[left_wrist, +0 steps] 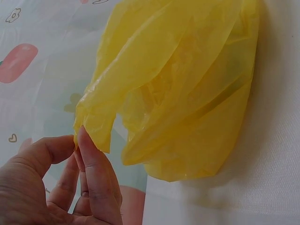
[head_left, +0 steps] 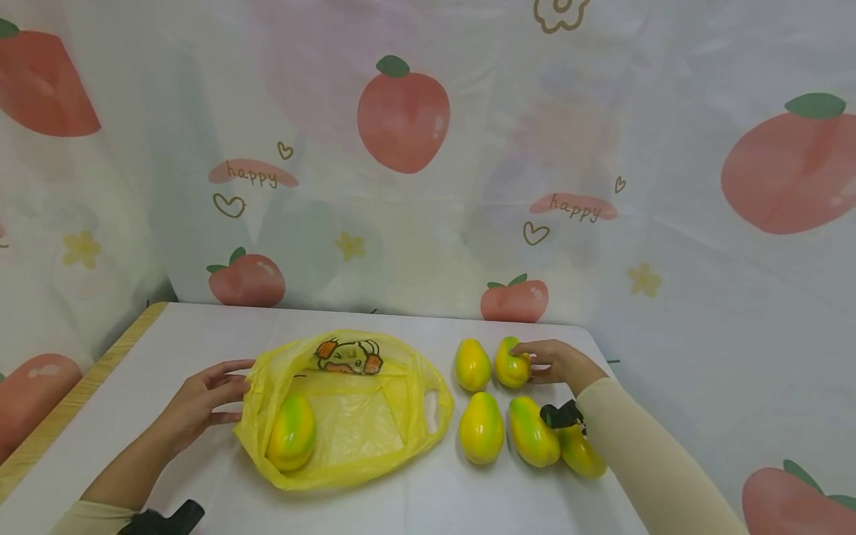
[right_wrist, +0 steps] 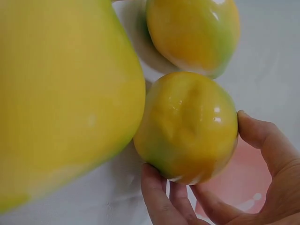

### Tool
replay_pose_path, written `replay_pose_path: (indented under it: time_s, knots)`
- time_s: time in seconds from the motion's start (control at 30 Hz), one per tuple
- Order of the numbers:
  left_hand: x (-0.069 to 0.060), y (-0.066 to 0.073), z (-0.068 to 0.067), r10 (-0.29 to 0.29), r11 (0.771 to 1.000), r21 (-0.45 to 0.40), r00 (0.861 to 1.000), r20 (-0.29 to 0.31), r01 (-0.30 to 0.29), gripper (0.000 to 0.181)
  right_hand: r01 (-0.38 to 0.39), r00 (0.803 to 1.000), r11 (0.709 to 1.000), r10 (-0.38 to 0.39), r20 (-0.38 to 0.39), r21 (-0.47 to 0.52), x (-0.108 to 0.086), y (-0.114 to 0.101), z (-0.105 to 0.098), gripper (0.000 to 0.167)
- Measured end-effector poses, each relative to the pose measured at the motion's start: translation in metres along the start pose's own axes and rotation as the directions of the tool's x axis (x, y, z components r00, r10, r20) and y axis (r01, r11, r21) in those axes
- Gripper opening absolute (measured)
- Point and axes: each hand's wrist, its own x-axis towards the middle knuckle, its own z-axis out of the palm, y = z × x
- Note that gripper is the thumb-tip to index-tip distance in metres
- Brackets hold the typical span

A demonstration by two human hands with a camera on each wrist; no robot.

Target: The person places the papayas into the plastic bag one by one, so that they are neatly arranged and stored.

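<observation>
A yellow plastic bag (head_left: 361, 446) lies with its mouth spread on the white table, one yellow-green fruit (head_left: 292, 432) inside at its left. The left hand (head_left: 190, 405) pinches the bag's left edge; in the left wrist view, thumb and fingertips (left_wrist: 86, 140) meet on a fold of the bag (left_wrist: 197, 108). On the right, the right hand (head_left: 558, 364) grips the back right fruit (head_left: 512, 364). The right wrist view shows the thumb on one side of this fruit (right_wrist: 187, 126) and the fingers on the other, the hand (right_wrist: 234, 187) curved around it.
Several more fruits stand or lie right of the bag: one at the back (head_left: 472, 365), one in front (head_left: 481, 429), another beside it (head_left: 533, 431) and one partly behind the right sleeve (head_left: 583, 455). A patterned cloth (head_left: 428, 223) hangs behind the table (head_left: 334, 513).
</observation>
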Motion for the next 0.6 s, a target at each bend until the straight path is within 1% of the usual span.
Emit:
replay_pose_path:
  time_s: [0.17,0.2,0.3,0.6]
  knots:
    - [0.0004,-0.0006,-0.0001,-0.001,1.0,0.002,1.0,-0.002,0.001,0.048,0.009,1.0,1.0,-0.009,-0.006,-0.01,0.0004,0.0014,-0.0005,0.087]
    - [0.0004,-0.0007,-0.0001,-0.001,1.0,0.003,1.0,-0.001,0.001,0.048,0.017,1.0,1.0,-0.017,0.002,-0.018,0.0011,0.0021,-0.0007,0.087]
    - [0.0005,-0.0005,0.0001,-0.003,1.0,0.007,1.0,-0.001,0.003,0.049,0.028,1.0,0.999,-0.028,0.003,-0.03,0.0031,0.0031,-0.0005,0.084]
    - [0.0011,0.0006,0.0001,-0.012,1.0,0.016,1.0,0.005,0.012,0.054,0.038,0.999,0.998,-0.038,0.016,-0.049,0.0074,0.0036,-0.0018,0.082]
